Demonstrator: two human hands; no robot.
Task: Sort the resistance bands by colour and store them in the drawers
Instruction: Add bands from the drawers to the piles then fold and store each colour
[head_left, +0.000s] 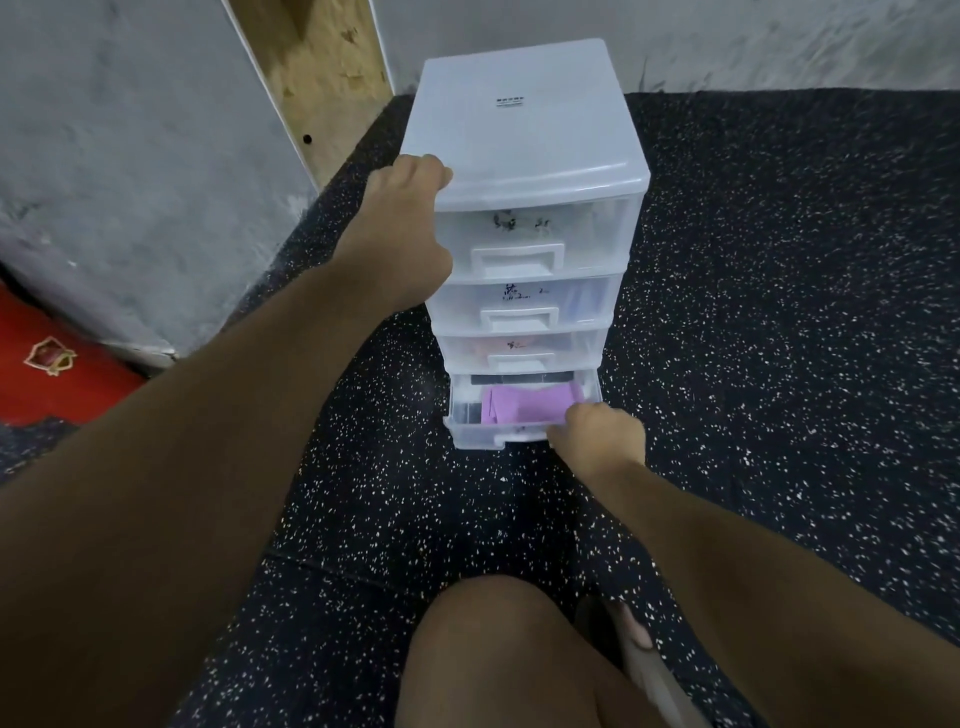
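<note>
Purple resistance band (530, 406) lies folded in the partly open bottom drawer (466, 418), just behind the right hand (597, 434), whose grip is curled round the drawer's front handle. Above three shut drawers, the left hand (410, 208) curls its grip over the front left top corner of the drawer unit (524, 130). It stands on the speckled black floor (779, 312), with a wooden board (322, 78) behind.

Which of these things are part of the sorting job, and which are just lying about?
Job: white plastic four-drawer unit, its open bottom drawer, purple resistance band inside, left hand, right hand.
Lying about: red object with emblem, wooden board, speckled black floor.
</note>
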